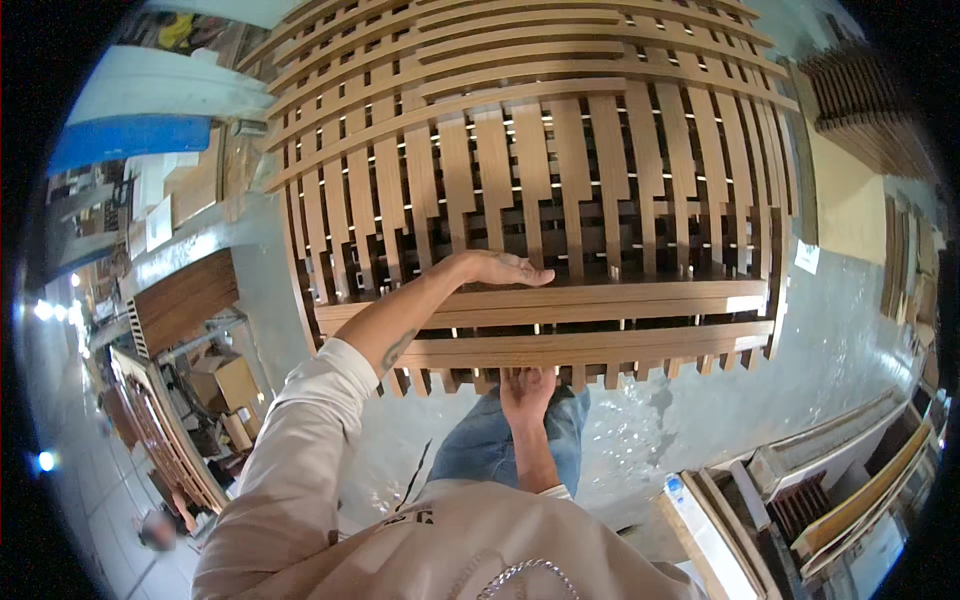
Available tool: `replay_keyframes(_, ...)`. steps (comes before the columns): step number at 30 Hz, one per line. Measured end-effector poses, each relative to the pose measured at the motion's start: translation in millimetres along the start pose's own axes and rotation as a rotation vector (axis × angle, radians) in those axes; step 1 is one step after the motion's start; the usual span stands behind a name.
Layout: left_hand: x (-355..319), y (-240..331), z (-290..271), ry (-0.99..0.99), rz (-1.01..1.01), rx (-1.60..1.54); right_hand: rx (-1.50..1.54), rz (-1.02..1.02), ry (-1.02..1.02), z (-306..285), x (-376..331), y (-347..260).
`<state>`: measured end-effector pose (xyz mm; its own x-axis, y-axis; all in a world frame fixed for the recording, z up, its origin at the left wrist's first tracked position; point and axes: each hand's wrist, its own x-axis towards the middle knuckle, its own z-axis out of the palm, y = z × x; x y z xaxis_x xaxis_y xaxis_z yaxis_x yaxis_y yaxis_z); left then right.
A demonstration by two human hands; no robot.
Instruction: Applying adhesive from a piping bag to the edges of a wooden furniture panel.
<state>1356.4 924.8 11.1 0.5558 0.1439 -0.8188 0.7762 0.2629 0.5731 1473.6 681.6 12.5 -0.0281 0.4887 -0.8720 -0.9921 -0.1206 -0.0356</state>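
A large stack of brown slatted wooden panels (530, 150) lies in front of me. Two long wooden rails (640, 302) run crosswise near its close edge. Over the farther rail reaches my left hand (505, 268), fingers stretched out to the right above the gaps between slats. I cannot tell whether its fingertips touch the wood. At the near edge, below the closer rail (640, 340), my right hand (528, 395) is palm up with its fingers curled against the slat ends. Its fingertips are partly hidden beneath the wood.
Several loose slats (500, 95) lie across the far part of the stack. More stacked slats (870, 100) stand at far right, with boards and frames (800, 480) at lower right. A cart with cardboard boxes (225, 385) is at left. Another person (165, 525) is at lower left.
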Motion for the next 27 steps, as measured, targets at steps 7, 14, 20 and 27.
replay_keyframes(7,0,20,11,0.147,-0.042,0.088,-0.128,-0.077,-0.070,-9,9,2)
replay_keyframes(14,24,15,4,0.008,0.014,0.137,-0.026,-0.029,-0.131,-7,9,9)
replay_keyframes(20,33,27,-2,-0.151,-0.152,-0.034,-0.027,0.008,-0.112,1,18,12)
replay_keyframes(27,26,20,5,-0.094,-0.076,-0.146,0.042,0.005,-0.176,8,17,13)
